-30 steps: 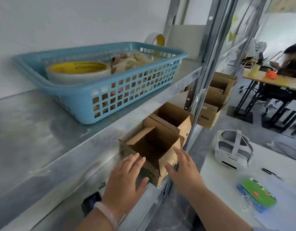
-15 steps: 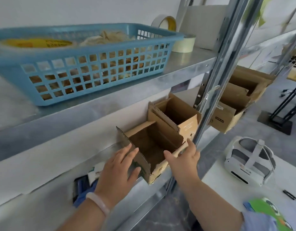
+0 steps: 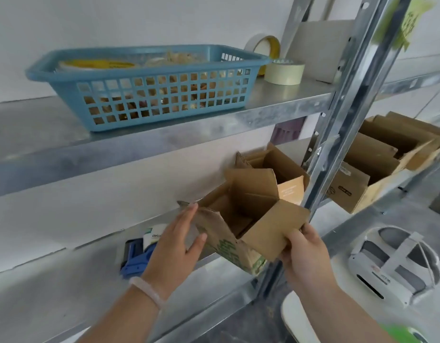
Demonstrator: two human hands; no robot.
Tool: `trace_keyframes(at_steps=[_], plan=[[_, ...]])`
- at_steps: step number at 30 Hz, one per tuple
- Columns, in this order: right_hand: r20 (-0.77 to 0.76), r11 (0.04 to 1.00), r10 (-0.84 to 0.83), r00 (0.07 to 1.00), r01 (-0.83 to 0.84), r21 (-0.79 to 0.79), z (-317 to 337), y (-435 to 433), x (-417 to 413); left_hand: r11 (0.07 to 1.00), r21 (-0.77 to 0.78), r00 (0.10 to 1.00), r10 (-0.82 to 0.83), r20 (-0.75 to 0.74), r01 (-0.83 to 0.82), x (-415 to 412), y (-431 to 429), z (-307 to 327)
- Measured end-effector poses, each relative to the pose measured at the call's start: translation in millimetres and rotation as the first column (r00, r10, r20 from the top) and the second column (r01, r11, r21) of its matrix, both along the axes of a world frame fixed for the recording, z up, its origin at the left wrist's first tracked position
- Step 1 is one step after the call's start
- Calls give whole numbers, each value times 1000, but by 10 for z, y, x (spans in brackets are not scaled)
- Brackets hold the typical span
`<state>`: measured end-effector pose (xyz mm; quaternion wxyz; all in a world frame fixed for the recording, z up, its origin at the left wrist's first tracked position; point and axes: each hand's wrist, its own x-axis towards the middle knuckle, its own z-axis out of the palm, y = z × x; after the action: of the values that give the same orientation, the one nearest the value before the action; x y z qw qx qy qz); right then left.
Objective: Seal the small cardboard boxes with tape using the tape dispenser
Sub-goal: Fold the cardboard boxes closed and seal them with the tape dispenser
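A small open cardboard box (image 3: 241,219) with green print is tilted at the front edge of the lower metal shelf, its flaps up. My left hand (image 3: 175,246) presses flat against its left side. My right hand (image 3: 304,256) grips the box's right flap from below. A second open cardboard box (image 3: 283,174) stands right behind it. A blue tape dispenser (image 3: 136,256) lies on the same shelf to the left, partly hidden by my left hand.
A blue plastic basket (image 3: 144,87) holding tape rolls sits on the upper shelf (image 3: 276,107), with two more tape rolls (image 3: 284,73) beside it. A steel upright (image 3: 337,134) stands right of the box. More open cartons (image 3: 377,164) sit beyond it. A white headset (image 3: 392,266) lies lower right.
Both hands have taken hold of the front box and pulled it toward the shelf's front edge, tilting it. The camera has dropped lower, showing the blue dispenser more.
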<state>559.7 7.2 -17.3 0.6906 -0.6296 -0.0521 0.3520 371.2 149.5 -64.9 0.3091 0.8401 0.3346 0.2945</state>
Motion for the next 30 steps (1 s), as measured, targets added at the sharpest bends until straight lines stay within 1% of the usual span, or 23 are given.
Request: trace_keyframes(at_steps=[2, 6, 8, 10, 12, 14, 17, 20, 23, 25, 28, 30], plan=[[-19, 997, 32, 999, -31, 74, 67, -87, 73, 997, -50, 997, 60, 57, -57, -27, -43, 26], [-59, 983, 93, 994, -82, 165, 262, -221, 161, 975, -120, 965, 204, 165, -185, -149, -142, 98], [-77, 972, 136, 988, -118, 203, 375, -250, 163, 954, -141, 930, 291, 223, -264, -250, -178, 148], [-81, 969, 157, 984, -138, 205, 490, -252, 138, 925, -228, 880, 364, 304, -304, -385, -226, 245], [-76, 962, 188, 979, -169, 213, 578, -196, 92, 895, -351, 808, 414, 419, -276, -559, -241, 360], [-73, 948, 244, 967, -222, 229, 595, -90, 21, 873, -421, 731, 452, 511, -246, -777, -198, 432], [-48, 891, 404, 913, -382, 244, 540, 132, -166, 836, -526, 649, 487, 585, -154, -1141, -86, 467], [-66, 830, 527, 847, -497, 251, 414, 346, -461, 800, -595, 646, 493, 583, -74, -1521, -102, 473], [-124, 791, 592, 796, -546, 276, 262, 566, -826, 766, -639, 632, 531, 564, -74, -1943, -161, 411], [-133, 767, 631, 764, -590, 252, 184, 730, -1097, 740, -654, 620, 589, 519, -156, -2252, -177, 347], [-120, 728, 684, 719, -666, 160, 108, 986, -1515, 716, -610, 671, 639, 376, -339, -2687, -191, 273], [-108, 704, 710, 696, -704, 88, 57, 1146, -1785, 714, -559, 687, 654, 316, -422, -2954, -190, 251]])
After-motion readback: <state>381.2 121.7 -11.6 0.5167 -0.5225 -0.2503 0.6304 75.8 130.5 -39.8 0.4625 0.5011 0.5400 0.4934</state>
